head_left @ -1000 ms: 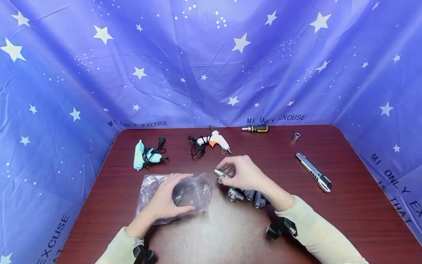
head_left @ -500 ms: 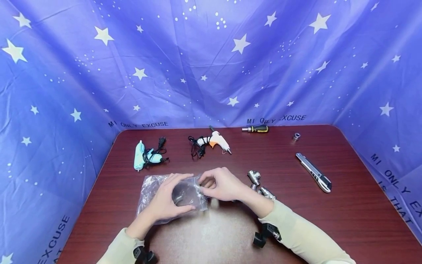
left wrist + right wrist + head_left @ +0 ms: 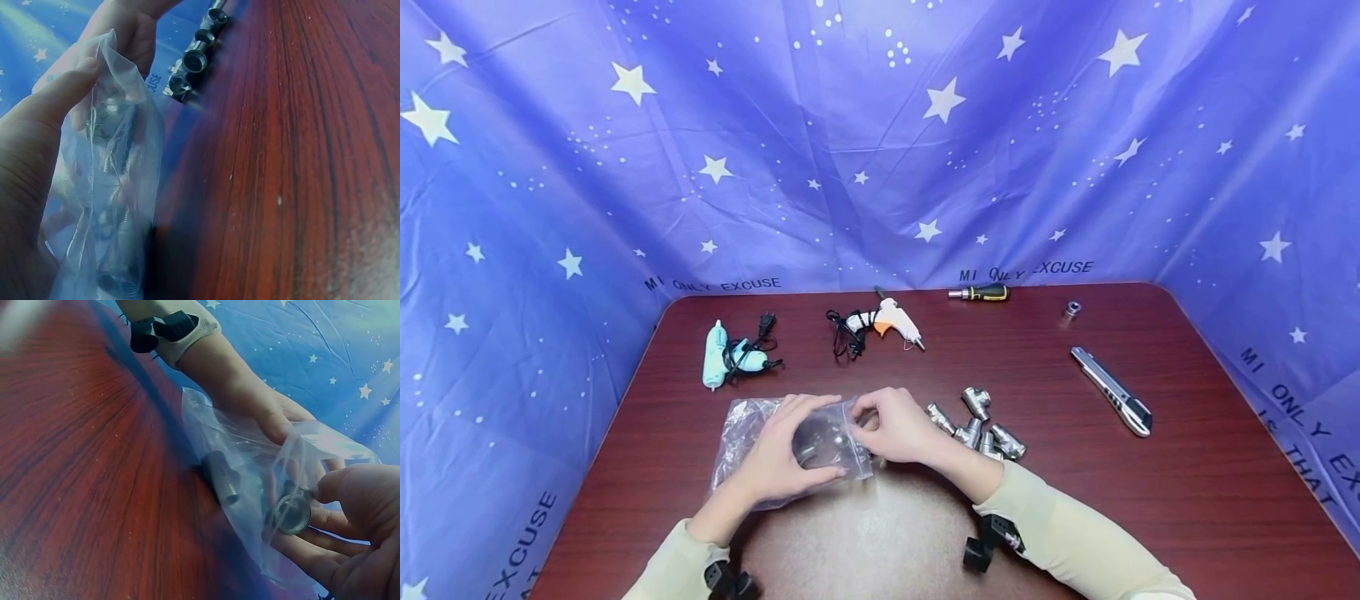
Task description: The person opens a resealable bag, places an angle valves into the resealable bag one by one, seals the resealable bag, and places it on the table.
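A clear zip bag point(image 3: 741, 417) lies on the table at centre left, with metal pipe fittings showing through the plastic. My left hand point(image 3: 778, 446) grips the bag, thumb and fingers spread apart near its mouth. At that mouth my right hand point(image 3: 891, 425) pinches a metal tee fitting point(image 3: 294, 515), its round threaded end facing the right wrist camera. Another fitting point(image 3: 222, 478) lies deeper in the bag. Just right of my right hand several shiny tee fittings point(image 3: 976, 402) are grouped on the table; the forearm passes close in front of them.
Along the back are a light blue glue gun point(image 3: 717, 354), a white and orange glue gun point(image 3: 898, 321) with a wound cord, a screwdriver point(image 3: 988, 292) and a small metal socket point(image 3: 1072, 309). A utility knife point(image 3: 1112, 392) lies at the right. Starry cloth point(image 3: 880, 167) hangs behind the table.
My right hand has carried a tee fitting leftward from above the group to the bag's mouth, uncovering the other fittings. The left hand keeps its hold on the bag.
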Demonstrator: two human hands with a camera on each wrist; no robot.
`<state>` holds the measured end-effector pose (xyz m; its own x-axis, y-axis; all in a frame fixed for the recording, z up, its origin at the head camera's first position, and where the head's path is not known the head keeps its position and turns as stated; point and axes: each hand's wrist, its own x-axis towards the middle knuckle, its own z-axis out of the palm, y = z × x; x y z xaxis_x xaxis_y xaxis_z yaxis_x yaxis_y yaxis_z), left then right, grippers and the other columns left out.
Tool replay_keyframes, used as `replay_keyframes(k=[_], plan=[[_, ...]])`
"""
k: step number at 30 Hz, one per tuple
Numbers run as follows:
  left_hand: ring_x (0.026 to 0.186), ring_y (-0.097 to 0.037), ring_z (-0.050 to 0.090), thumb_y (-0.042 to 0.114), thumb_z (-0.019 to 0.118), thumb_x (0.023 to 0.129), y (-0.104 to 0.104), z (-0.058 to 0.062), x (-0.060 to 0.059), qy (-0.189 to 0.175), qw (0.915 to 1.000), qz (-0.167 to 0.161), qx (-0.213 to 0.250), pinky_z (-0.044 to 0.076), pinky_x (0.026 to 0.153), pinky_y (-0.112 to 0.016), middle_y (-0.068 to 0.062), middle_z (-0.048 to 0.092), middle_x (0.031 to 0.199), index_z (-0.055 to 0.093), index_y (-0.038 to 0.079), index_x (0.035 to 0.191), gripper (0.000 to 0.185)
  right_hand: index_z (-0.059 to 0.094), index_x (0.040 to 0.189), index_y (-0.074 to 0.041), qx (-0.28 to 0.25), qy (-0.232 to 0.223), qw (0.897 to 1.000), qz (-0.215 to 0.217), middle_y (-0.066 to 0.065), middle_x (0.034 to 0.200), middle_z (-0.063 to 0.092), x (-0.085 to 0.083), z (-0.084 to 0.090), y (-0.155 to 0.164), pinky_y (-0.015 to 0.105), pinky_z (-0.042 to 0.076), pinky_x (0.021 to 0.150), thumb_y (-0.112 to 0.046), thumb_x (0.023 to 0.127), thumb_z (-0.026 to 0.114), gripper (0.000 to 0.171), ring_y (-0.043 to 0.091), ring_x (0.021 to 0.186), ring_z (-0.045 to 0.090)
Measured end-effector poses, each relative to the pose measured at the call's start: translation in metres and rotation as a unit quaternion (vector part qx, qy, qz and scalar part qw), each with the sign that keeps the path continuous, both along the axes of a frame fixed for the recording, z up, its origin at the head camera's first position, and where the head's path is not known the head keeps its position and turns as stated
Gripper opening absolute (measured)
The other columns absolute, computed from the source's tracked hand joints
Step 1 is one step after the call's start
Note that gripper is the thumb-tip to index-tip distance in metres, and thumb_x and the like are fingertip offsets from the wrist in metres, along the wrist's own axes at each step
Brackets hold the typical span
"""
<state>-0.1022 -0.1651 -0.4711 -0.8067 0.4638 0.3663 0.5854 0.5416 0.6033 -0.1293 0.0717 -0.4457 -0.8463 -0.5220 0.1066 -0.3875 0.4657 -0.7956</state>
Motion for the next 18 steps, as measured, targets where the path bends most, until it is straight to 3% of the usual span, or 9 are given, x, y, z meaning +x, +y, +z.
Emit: replay_keyframes(k=[5,11,14,18], plan=[[0.127,-0.013,0.058,0.044,0.099,0.069,-0.0002,-0.0003,-0.0001,-0.002,1.0,0.002,-0.001,0.052,0.107,-0.046,0.009,0.066,0.139,0.056,0.026,0.151,0.094,0.078,0.088,-0.012,0.009,0.013,1.0,-0.005,0.001,0.082,0.081,0.0005,-0.0024,-0.0031,0.016,0.057,0.064,-0.017,0.094,0.077,0.009,0.005,0.066,0.074],[0.126,-0.014,0.059,0.043,0.099,0.069,-0.0001,-0.0012,-0.0004,0.001,1.0,0.003,-0.002,0.052,0.106,-0.045,0.008,0.067,0.137,0.058,0.019,0.149,0.093,0.075,0.083,-0.014,0.019,0.019,1.0,-0.005,0.0,0.08,0.08,0.0008,-0.0064,-0.006,0.017,0.056,0.061,-0.021,0.096,0.077,0.015,0.0,0.065,0.071],[0.125,-0.013,0.059,0.042,0.099,0.069,-0.0003,-0.0014,-0.0005,0.002,1.0,0.003,0.002,0.053,0.105,-0.046,0.008,0.067,0.137,0.059,0.017,0.148,0.092,0.078,0.09,-0.014,0.018,0.01,0.999,0.024,0.001,0.081,0.08,0.001,-0.0089,-0.0061,0.017,0.056,0.061,-0.022,0.098,0.075,0.012,0.002,0.063,0.071],[0.128,-0.017,0.062,0.041,0.098,0.071,-0.0005,-0.002,-0.0009,0.005,0.9999,-0.002,0.014,0.042,0.118,-0.064,0.006,0.068,0.137,0.06,0.014,0.147,0.09,0.08,0.106,-0.013,-0.005,-0.021,0.997,0.077,0.004,0.098,0.083,0.0015,-0.0089,-0.001,0.015,0.06,0.073,-0.016,0.101,0.07,0.012,0.001,0.076,0.076]])
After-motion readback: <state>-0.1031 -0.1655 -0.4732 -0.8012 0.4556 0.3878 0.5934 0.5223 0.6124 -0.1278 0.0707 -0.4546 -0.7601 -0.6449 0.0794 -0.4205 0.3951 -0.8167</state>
